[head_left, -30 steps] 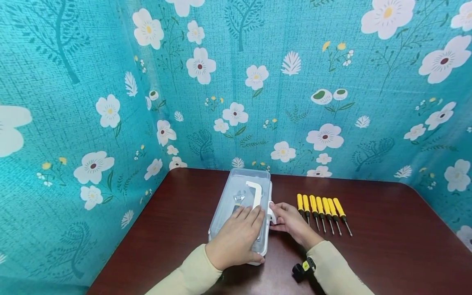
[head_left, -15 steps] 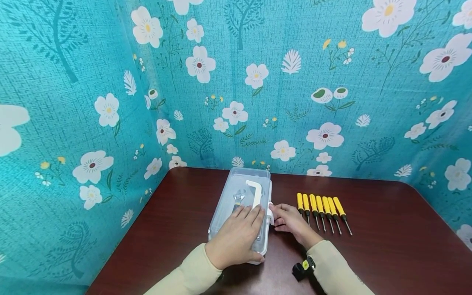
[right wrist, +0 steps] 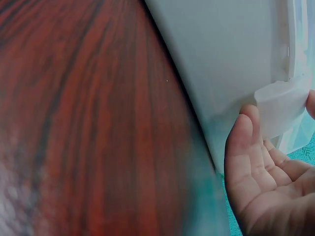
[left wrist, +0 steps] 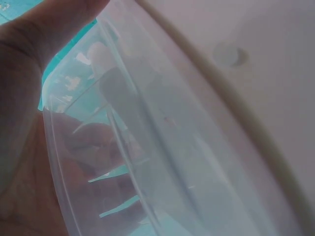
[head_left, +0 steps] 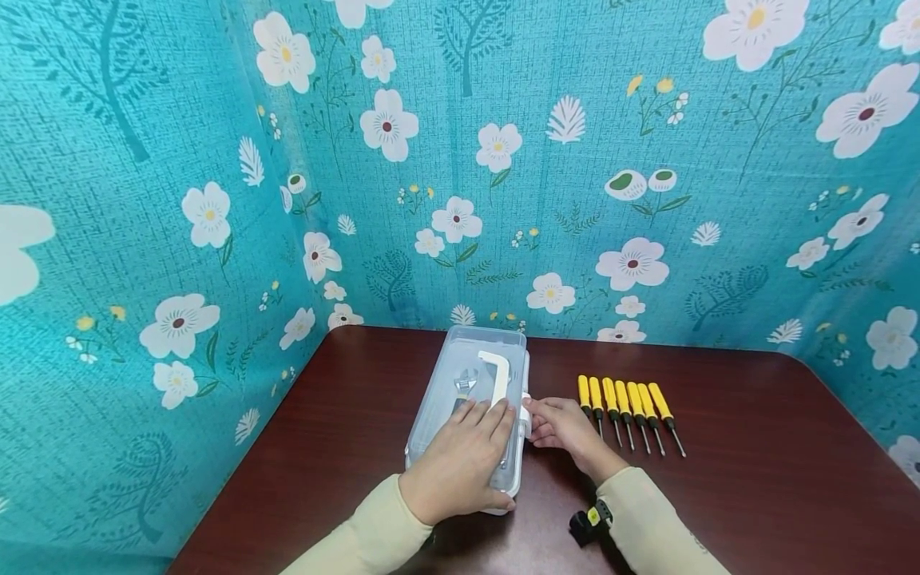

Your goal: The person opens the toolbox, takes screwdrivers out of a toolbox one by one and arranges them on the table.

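Note:
A plastic box with a clear lid (head_left: 477, 341) lies lengthwise on the table, its lid down. My left hand (head_left: 460, 463) rests flat over the near part of the lid, fingers stretched forward. Through the lid an adjustable wrench (head_left: 465, 386) shows, and a white bent handle (head_left: 503, 371) lies by my fingertips. At the box's right side my right hand (head_left: 568, 431) holds the white latch (head_left: 528, 418) between thumb and fingers. In the right wrist view the latch (right wrist: 281, 105) tilts out from the white side wall, fingertips at its edge.
Several yellow-handled screwdrivers (head_left: 624, 399) lie in a row to the right of the box, just beyond my right hand. The dark red wooden table (head_left: 762, 447) meets a blue flowered cloth (head_left: 575, 200) behind and to the left.
The latch has swung in closer to the box's side, with my right fingers following it slightly. My left hand stays in place on the lid.

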`<action>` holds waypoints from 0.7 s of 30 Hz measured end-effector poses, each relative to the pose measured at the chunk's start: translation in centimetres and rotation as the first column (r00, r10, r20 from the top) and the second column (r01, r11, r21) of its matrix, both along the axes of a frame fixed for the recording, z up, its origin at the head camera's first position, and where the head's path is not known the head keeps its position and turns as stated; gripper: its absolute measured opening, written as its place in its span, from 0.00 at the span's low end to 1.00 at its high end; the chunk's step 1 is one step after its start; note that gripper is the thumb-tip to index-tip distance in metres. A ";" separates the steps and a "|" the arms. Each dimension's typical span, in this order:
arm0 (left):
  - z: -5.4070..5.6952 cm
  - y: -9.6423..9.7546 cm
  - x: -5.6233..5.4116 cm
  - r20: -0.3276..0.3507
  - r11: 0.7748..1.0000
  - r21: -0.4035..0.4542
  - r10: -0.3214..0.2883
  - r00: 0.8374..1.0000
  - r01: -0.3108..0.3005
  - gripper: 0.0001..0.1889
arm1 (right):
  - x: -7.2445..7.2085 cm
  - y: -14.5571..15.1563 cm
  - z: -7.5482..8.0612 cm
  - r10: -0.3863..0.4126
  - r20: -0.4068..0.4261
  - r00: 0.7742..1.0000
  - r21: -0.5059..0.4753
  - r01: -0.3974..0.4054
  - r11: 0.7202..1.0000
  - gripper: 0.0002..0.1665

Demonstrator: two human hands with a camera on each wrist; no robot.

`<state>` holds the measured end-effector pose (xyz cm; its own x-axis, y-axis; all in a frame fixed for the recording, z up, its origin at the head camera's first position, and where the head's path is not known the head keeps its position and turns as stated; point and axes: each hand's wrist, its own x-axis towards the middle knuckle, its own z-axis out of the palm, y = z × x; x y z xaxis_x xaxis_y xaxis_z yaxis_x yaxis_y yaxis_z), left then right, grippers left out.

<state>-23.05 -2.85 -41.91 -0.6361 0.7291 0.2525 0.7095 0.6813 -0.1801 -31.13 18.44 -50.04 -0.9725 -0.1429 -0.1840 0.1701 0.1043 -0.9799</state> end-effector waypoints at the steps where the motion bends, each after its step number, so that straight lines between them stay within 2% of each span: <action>1: 0.0 0.0 0.0 -0.002 1.000 -0.001 0.000 1.000 0.000 0.60 | 0.0 0.0 0.0 0.000 -0.004 1.000 0.002 0.000 1.000 0.34; 21: -0.2 0.1 -0.1 -0.002 1.000 0.003 0.000 1.000 0.000 0.60 | 0.2 -0.3 0.4 -0.002 -0.010 1.000 -0.016 0.002 1.000 0.32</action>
<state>-23.11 -2.74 -42.06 -0.6357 0.7283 0.2558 0.7089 0.6820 -0.1799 -30.89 18.18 -49.63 -0.9745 -0.1438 -0.1722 0.1607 0.0881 -0.9831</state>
